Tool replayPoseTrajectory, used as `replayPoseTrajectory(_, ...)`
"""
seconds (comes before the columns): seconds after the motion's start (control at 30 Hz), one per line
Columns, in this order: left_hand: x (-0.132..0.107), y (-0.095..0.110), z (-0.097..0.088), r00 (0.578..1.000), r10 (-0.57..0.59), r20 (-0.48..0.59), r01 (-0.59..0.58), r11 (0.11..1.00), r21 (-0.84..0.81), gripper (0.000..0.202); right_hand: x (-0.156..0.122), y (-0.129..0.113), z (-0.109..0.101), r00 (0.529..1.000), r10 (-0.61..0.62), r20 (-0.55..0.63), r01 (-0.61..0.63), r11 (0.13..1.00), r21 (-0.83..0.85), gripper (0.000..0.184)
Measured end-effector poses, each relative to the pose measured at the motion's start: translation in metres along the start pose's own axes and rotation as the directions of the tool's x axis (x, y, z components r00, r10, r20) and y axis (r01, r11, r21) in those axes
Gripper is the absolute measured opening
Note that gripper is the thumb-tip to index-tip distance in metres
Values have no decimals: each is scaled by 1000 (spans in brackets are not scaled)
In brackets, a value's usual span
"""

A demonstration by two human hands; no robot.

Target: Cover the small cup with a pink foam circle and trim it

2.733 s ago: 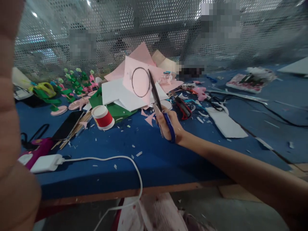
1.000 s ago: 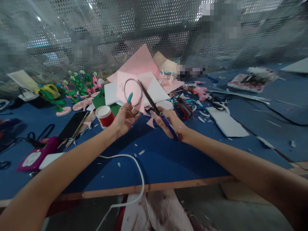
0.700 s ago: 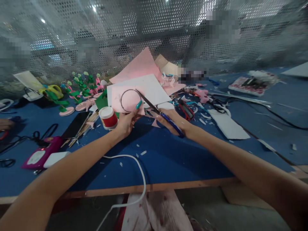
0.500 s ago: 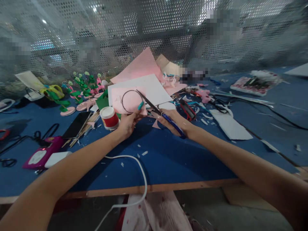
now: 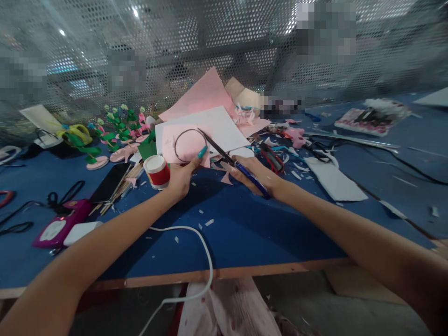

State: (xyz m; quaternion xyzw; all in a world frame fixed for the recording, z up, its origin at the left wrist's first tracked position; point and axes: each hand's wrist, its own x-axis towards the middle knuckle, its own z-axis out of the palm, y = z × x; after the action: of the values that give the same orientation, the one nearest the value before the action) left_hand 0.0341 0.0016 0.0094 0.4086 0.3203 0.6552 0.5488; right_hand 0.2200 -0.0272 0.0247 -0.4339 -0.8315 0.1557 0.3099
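A person's left hand [image 5: 180, 179] grips the lower right corner of a pale pink four-sided paper sheet [image 5: 168, 150], the thumb on top and the fingers apparently beneath, a hold that likely keeps the sheet steady and its dark hand-drawn circle [image 5: 175, 145] facing up. The right hand [image 5: 252, 173] is closed around a pair of scissors with dark blades and blue plastic handles [image 5: 220, 150], angled so the tip meets the sheet's right side just outside the circle; whether the blades touch the paper cannot be told. Both hands are raised toward the middle of the bench, probably to leave room for turning paper and steel. Just behind the sheet lie a larger white sheet [image 5: 226, 126] and a bigger pink sheet [image 5: 205, 95], overlapping as in a pile kept within reach. Beside the left wrist stands a red-and-white round tub [image 5: 158, 173], upright, perhaps so it does not spill; beyond it, thin wooden sticks [image 5: 114, 192] lie bunched next to a flat black rectangular device [image 5: 110, 183]. Past the right hand rests a red-and-black cutter [image 5: 272, 158] among shreds. Farther left, green-and-pink paper plants [image 5: 124, 122] stand clustered on the blue tabletop [image 5: 241, 233], set back seemingly out of harm's way, before a grey perforated metal screen [image 5: 196, 51].
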Motion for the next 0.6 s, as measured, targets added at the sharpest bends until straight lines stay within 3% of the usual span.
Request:
replayPoseTrajectory(0.27, 0, 2, -1, 990, 58, 129, -75, 988, 137, 29, 1, 2, 2, 999, -29, -41, 28, 999, -16, 49)
replayPoseTrajectory(0.4, -31, 19, 13, 953, 57, 296, -102, 985, 138, 36, 3, 2, 0, 995, 36, -94, -40, 998, -46, 47)
replayPoseTrajectory(0.47, -59, 32, 26, 880, -64, 472, 28, 996, 82, 33, 3, 1, -2, 993, 63, -97, -68, 996, -49, 46)
replayPoseTrajectory(0.57, -102, 53, 44, 665, -326, 672, 453, 891, -16, 42, 2, -2, -3, 995, 71, -70, -72, 997, -17, 43)
replayPoseTrajectory(0.6, -114, 58, 47, 595, -373, 712, 530, 848, 1, 45, 1, -2, -3, 996, 64, -58, -65, 998, -11, 42)
